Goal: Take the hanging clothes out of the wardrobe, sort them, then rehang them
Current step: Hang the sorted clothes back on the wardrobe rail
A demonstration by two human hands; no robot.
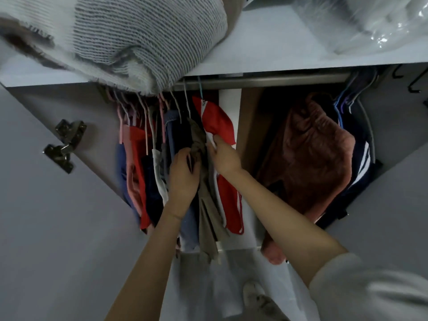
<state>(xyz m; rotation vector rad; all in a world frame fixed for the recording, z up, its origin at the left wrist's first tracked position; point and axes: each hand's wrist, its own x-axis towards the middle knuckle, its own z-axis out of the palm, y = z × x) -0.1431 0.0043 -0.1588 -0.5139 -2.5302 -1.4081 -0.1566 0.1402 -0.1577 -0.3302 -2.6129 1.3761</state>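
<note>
Hanging between left hand [183, 174] and right hand [223, 156], khaki garment [203, 181] touches both

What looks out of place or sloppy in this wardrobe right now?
The grey knit blanket on the top shelf hangs over the shelf edge, covering some hanger hooks. The khaki garment between the left hand and right hand is bunched at the top rather than hanging flat.

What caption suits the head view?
Both hands, left hand and right hand, grip a khaki garment beside a red jacket.
</note>
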